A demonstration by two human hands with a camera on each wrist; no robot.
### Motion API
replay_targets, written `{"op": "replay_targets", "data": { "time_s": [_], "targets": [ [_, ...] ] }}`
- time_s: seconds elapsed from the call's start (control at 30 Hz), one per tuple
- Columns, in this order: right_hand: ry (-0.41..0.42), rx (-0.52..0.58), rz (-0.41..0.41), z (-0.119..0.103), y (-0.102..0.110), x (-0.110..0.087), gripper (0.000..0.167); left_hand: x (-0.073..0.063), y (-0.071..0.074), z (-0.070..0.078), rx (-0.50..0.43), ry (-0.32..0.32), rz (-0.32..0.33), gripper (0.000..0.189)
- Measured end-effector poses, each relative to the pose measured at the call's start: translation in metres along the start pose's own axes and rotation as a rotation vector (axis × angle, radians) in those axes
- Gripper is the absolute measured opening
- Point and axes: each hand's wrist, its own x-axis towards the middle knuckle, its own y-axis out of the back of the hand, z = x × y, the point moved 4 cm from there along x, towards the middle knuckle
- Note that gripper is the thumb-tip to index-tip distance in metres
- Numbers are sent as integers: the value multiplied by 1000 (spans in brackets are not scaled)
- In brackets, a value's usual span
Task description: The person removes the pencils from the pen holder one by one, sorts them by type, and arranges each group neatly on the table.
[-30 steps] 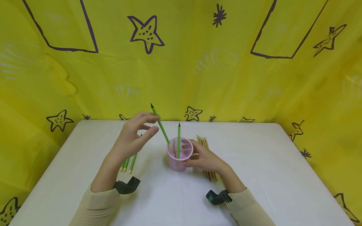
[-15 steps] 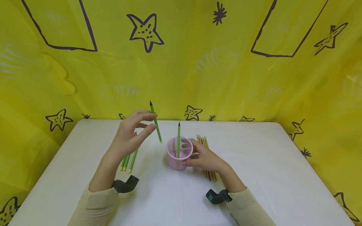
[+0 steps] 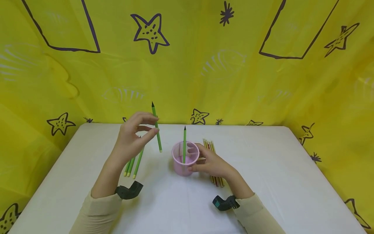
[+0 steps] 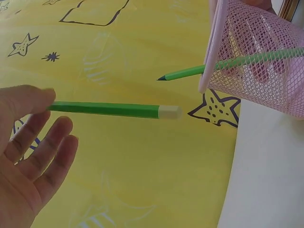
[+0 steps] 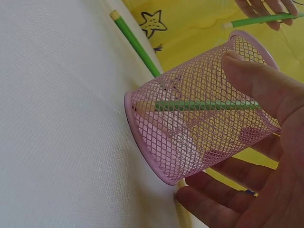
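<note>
My left hand (image 3: 132, 135) pinches a green pencil (image 3: 158, 139) between thumb and fingers, its black tip up and its pale eraser end down. That pencil is in the air, left of a pink mesh cup (image 3: 179, 169) and apart from it. In the left wrist view the pale eraser (image 4: 170, 112) points toward the cup. My right hand (image 3: 214, 165) grips the cup from the right, thumb at the near side and fingers around the far side. Inside the cup another green pencil (image 3: 184, 143) stands tip up, its eraser end at the bottom.
Several green pencils (image 3: 137, 165) lie on the white table (image 3: 181, 208) below my left hand, partly hidden by it. A row of yellow and red striped pencils (image 3: 215, 180) lies behind my right hand. A yellow curtain (image 3: 187, 81) with star drawings stands around the table.
The held pencil has come out of the cup's rim and moved left with my left hand, turning more upright. My right hand and the cup have stayed in place.
</note>
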Motion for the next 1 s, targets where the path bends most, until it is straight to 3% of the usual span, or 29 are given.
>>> {"op": "replay_targets", "data": {
  "time_s": [0.2,0.53,0.83,1.0],
  "targets": [
    [7,-6,1,0,1,-1,82,-1,-2,-3,-34,50,-2,23],
    [-13,-11,5,-2,0,-1,82,-4,-6,-12,-98,206,-8,22],
    [-17,-16,2,-1,0,0,80,-4,-8,-13,-170,297,-26,35],
    [-16,-13,1,-3,0,-1,82,-4,-7,-16,-186,314,-29,42]
  ]
}}
